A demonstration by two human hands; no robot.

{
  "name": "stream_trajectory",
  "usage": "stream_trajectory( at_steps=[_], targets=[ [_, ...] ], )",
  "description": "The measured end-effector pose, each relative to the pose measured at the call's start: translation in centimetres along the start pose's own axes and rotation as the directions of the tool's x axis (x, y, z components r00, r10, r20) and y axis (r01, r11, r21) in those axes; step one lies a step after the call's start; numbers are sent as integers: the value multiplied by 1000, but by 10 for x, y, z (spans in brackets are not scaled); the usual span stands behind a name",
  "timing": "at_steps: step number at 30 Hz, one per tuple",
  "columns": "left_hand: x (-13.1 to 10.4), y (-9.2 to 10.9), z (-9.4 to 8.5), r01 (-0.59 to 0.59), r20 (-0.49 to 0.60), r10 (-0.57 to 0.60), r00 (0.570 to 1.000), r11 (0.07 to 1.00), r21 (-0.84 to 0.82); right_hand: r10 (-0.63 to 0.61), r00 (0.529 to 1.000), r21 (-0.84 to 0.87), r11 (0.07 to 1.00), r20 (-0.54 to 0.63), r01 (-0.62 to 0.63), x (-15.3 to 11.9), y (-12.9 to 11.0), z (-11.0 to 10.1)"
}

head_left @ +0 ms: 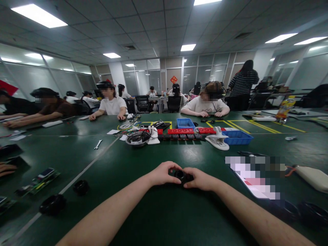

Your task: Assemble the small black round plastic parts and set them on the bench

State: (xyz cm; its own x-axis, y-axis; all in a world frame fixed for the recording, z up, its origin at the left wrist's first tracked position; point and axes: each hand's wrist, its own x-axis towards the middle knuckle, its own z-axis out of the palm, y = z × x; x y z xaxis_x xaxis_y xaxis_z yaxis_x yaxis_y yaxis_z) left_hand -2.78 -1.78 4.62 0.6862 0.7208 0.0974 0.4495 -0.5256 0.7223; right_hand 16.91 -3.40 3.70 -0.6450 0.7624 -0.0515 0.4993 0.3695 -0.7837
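Observation:
Between my two hands, just above or on the green table, is a small black ring-shaped part (180, 175) with a round opening facing me. My left hand (164, 174) grips it from the left, thumb in front and fingers curled behind. From the other side my right hand (201, 179) closes on its right end, where a dark piece shows between thumb and fingers. Whether that piece is separate from the ring I cannot tell. Two similar black rings, a smaller one (81, 187) and a larger one (52, 204), lie left of my left forearm.
A lit phone (252, 181) lies to my right, with more black rings (313, 214) nearer me. Ahead are red power strips (180, 131), a blue bin (237, 137) and a white clamp (217, 139). Leftward lie a wrench (98, 144) and circuit boards (46, 177). Several people sit around.

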Motion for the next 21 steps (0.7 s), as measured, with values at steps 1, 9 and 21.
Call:
stream_trajectory(
  at_steps=[1,9,21],
  targets=[
    [0,-1,0,-9,0,9,1000,1000,6,2,1000,-8,1000,-6,-2,1,2,0],
    [2,-3,-3,-102,44,101,994,994,30,-8,998,-36,999,-64,6,4,16,5],
    [0,-6,9,14,-98,-12,995,1000,15,6,987,-40,999,-158,-13,6,16,11]
  ],
)
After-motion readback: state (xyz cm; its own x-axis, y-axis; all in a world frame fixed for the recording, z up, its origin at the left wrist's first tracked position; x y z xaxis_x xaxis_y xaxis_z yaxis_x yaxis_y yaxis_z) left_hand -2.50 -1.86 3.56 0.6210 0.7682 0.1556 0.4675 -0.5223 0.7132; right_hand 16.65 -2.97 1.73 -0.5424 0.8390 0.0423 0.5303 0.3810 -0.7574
